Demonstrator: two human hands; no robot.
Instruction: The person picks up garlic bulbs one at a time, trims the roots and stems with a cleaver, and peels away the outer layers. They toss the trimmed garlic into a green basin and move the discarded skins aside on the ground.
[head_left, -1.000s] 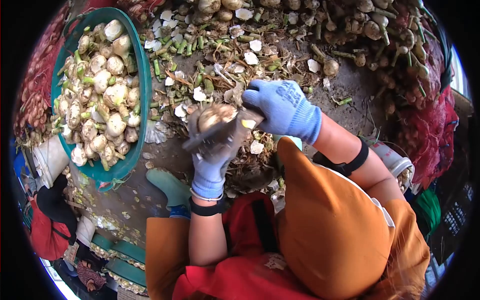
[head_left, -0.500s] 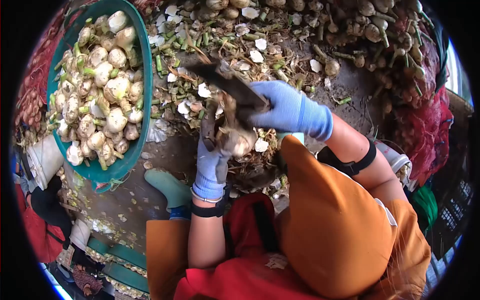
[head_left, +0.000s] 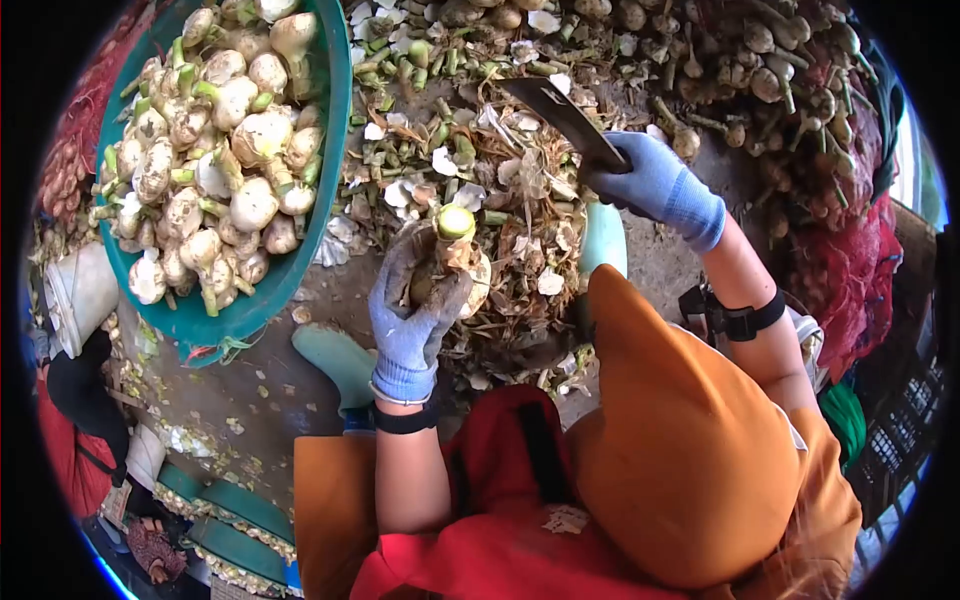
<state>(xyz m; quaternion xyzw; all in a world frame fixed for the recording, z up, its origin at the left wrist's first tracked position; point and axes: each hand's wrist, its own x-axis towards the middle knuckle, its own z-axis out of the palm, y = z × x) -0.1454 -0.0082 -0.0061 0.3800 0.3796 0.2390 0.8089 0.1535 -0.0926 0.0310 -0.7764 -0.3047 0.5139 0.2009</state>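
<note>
In a blue knitted glove with dark, dirty fingers, my left hand (head_left: 412, 318) is wrapped round a garlic bulb (head_left: 472, 288). The bulb's cut green stem end (head_left: 456, 222) points up, away from me, and part of the bulb is hidden by my fingers. My right hand (head_left: 648, 178), gloved the same way, grips a broad dark knife (head_left: 565, 122) by its handle. The blade points up and to the left, apart from the bulb. Peeled skins and cut stems (head_left: 520, 215) lie heaped on the ground beyond my left hand.
A green tub (head_left: 338, 150) at the left holds many trimmed garlic bulbs (head_left: 252, 205). Untrimmed garlic with long stalks (head_left: 765, 80) is piled at the upper right, beside red net sacking (head_left: 845, 290). My pale green boots (head_left: 335, 362) stand among the scraps. Another person's dark-clothed leg (head_left: 85, 400) shows at far left.
My right hand has swung the knife right, away from the bulb. The bulb in my left hand now shows a short cut stem. The view has shifted, with the tub appearing further right.
</note>
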